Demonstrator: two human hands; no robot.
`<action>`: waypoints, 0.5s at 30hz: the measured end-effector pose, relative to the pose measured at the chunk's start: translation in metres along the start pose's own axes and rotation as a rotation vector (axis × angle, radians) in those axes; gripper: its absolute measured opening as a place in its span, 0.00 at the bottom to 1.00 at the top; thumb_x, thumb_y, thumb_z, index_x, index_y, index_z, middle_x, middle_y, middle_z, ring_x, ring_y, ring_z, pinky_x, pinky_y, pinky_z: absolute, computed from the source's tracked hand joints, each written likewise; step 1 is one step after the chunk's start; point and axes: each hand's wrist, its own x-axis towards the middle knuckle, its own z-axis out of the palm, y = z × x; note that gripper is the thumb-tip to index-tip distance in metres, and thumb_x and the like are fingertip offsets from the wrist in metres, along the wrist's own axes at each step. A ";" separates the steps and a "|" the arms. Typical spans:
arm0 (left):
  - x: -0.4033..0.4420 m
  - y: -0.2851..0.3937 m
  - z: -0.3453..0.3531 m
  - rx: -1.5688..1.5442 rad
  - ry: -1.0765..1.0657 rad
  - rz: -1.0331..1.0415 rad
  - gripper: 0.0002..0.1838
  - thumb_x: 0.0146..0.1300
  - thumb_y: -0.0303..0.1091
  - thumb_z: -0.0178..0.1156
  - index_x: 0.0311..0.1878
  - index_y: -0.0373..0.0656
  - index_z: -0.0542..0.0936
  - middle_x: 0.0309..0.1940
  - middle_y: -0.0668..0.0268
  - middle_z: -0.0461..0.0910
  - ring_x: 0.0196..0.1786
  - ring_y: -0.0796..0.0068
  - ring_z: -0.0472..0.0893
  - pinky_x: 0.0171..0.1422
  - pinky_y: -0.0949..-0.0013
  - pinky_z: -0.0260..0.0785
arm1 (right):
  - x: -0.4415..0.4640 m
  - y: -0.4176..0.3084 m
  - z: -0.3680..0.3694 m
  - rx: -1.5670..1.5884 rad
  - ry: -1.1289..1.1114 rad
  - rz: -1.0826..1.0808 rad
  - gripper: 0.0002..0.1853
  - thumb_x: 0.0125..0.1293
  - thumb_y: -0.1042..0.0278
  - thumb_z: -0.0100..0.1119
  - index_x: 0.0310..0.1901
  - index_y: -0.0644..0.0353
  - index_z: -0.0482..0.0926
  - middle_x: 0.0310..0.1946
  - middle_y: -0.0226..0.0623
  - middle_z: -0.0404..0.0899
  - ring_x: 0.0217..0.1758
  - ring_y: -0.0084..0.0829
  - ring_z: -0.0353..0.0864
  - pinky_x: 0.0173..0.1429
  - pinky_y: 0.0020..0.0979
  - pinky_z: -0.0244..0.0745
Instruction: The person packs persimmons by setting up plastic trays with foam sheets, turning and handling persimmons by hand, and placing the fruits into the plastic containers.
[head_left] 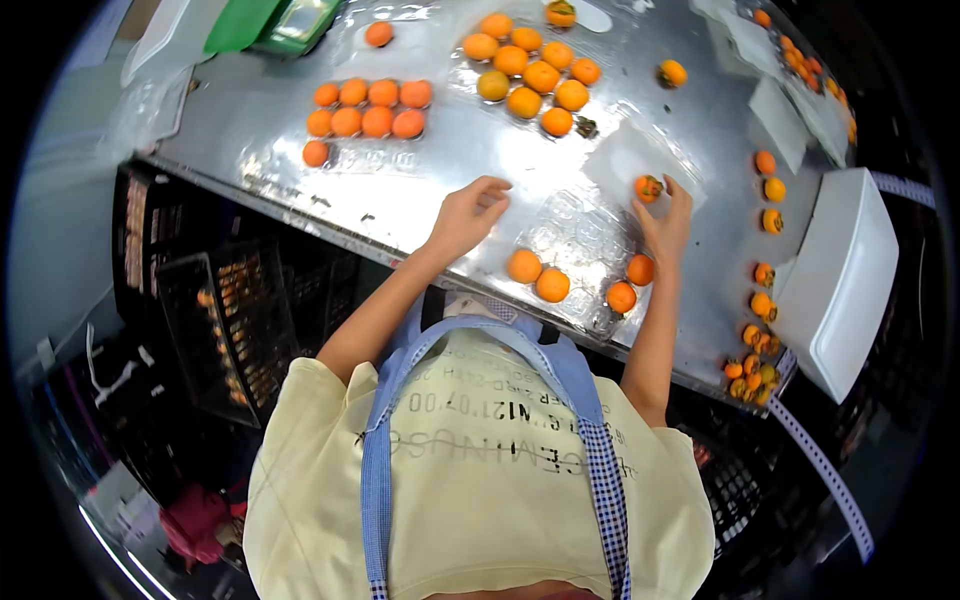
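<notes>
My right hand (667, 215) holds an orange persimmon (647, 188) with a leafy top between thumb and fingers, over a pale sheet (622, 152). My left hand (470, 214) hovers over the metal table (400, 208), its fingers curled loosely with nothing visible in them. Between and below the hands lies a clear tray with round hollows (577, 232). Two persimmons (538, 275) are at its lower left, and two more (631, 284) are at its lower right, beside my right forearm.
Persimmons in rows (370, 108) stand at the left, with a larger group (530, 70) at the top middle. Loose persimmons line the right side near a white box (840, 280). A green container (290, 25) is at the upper left. Black crates (225, 330) stand below the table edge.
</notes>
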 end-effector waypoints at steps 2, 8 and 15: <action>-0.025 -0.026 -0.015 -0.097 0.114 -0.039 0.13 0.60 0.32 0.58 0.47 0.40 0.77 0.34 0.62 0.81 0.35 0.74 0.80 0.40 0.72 0.72 | -0.003 -0.004 -0.006 -0.008 0.020 0.001 0.29 0.48 0.65 0.69 0.53 0.61 0.71 0.49 0.43 0.72 0.53 0.42 0.71 0.58 0.36 0.65; -0.081 -0.084 -0.069 -0.167 0.566 -0.100 0.11 0.61 0.31 0.58 0.45 0.37 0.78 0.32 0.64 0.80 0.33 0.80 0.77 0.38 0.75 0.70 | -0.007 -0.021 -0.014 0.085 0.106 -0.105 0.20 0.53 0.69 0.65 0.49 0.61 0.74 0.46 0.40 0.74 0.49 0.36 0.74 0.54 0.34 0.68; -0.010 -0.121 -0.209 0.199 0.944 -0.048 0.17 0.60 0.37 0.58 0.50 0.39 0.78 0.42 0.62 0.79 0.43 0.72 0.76 0.47 0.69 0.68 | -0.021 -0.126 0.046 0.502 -0.114 0.037 0.16 0.57 0.73 0.60 0.48 0.62 0.75 0.40 0.37 0.77 0.40 0.26 0.77 0.42 0.25 0.74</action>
